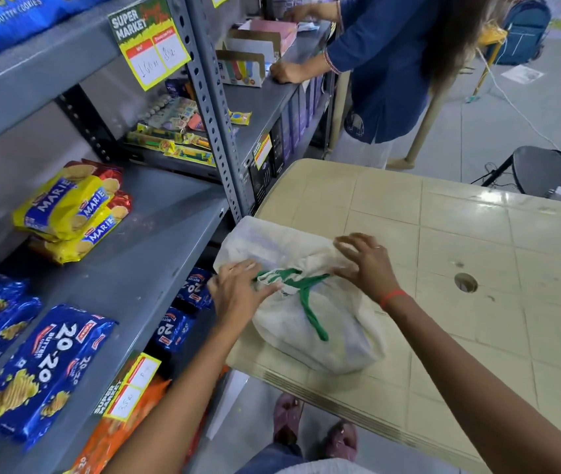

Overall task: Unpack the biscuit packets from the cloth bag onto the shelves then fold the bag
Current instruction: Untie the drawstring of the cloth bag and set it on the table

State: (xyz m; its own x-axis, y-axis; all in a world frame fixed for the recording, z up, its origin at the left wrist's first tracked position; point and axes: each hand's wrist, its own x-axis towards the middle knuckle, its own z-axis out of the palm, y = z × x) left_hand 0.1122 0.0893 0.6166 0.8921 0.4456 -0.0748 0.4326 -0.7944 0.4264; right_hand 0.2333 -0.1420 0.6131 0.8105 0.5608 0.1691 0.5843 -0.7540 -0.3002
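Note:
A bulging white cloth bag with green handles lies on the near left corner of the beige plastic table. My left hand rests on the bag's left side, thumb by the green handle near its mouth. My right hand presses the bag's upper right with fingers spread. Neither hand clearly grips anything. Yellow Marie biscuit packets and blue 20-20 packets lie on the grey shelf to the left. What is inside the bag is hidden.
More blue 20-20 packets sit on a lower shelf beside the table edge. Price tags hang from the shelves. Another person in blue stands at the far shelf. A black chair stands behind the table.

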